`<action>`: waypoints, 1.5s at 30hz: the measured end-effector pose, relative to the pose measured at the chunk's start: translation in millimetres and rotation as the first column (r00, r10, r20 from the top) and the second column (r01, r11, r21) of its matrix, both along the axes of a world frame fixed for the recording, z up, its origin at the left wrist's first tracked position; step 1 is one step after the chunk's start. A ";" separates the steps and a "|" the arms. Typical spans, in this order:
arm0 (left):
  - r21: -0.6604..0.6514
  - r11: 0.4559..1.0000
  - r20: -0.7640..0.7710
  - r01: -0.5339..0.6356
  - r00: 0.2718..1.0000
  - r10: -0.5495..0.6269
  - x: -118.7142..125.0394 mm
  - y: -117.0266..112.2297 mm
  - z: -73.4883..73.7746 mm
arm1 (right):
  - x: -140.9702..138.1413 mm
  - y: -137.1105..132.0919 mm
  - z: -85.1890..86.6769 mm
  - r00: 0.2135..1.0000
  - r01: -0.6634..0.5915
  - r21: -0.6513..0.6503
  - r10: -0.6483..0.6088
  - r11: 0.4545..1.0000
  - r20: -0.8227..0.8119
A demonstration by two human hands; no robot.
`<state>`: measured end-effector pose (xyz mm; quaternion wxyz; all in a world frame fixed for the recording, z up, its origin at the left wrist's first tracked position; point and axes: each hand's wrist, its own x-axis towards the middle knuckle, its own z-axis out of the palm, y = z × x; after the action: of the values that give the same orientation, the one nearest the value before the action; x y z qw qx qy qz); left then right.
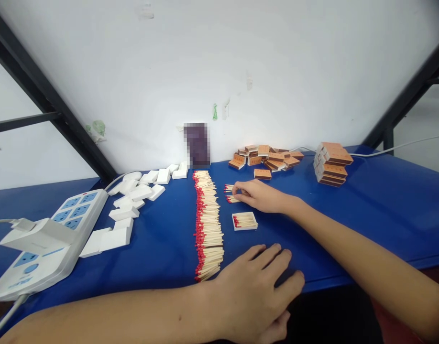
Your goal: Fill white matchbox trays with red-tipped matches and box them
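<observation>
My right hand reaches in from the right, its thumb and index finger pinched at a small group of red-tipped matches on the blue table. Just in front of it, a white matchbox tray holds several matches lying flat. To the left, a long row of matches runs from the wall side toward the near edge, red heads pointing left. My left hand rests palm down by the table's near edge, fingers apart and holding nothing. Part of its thumb side is tucked below and partly hidden.
Orange matchbox sleeves lie heaped at the back, with a stack of matchboxes to the right. White empty trays are scattered left, beside a power strip with a plugged-in adapter. A blurred dark panel leans on the wall.
</observation>
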<state>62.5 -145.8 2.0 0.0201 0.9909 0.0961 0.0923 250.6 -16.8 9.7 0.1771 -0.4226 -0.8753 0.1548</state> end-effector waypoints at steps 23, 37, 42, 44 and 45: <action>-0.002 1.000 -0.001 -0.006 1.000 0.006 1.1 -0.2 1.5 | -2.8 5.6 -8.5 0.985 0.159 0.040 -0.161 0.987 0.068; -0.003 1.000 -0.014 -0.007 1.000 0.007 0.9 1.0 -0.3 | -1.9 1.6 -2.8 0.996 0.084 0.000 -0.083 0.997 -0.039; -0.009 1.000 -0.012 -0.006 1.000 0.006 0.1 0.3 -2.1 | 1.7 3.0 -4.8 0.995 0.045 -0.012 -0.046 0.999 -0.094; -0.009 1.000 -0.011 -0.007 1.000 0.007 0.2 0.2 -2.3 | 2.3 3.6 -5.3 0.994 0.047 -0.019 -0.048 0.999 -0.102; -0.010 1.000 -0.012 -0.010 1.000 0.010 0.3 0.3 -2.2 | 2.3 3.8 -5.5 0.993 0.049 -0.022 -0.051 0.999 -0.103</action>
<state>62.8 -145.5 -0.3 0.0241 0.9908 0.1016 0.0861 253.0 -13.0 4.2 0.2222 -0.4373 -0.8526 0.1804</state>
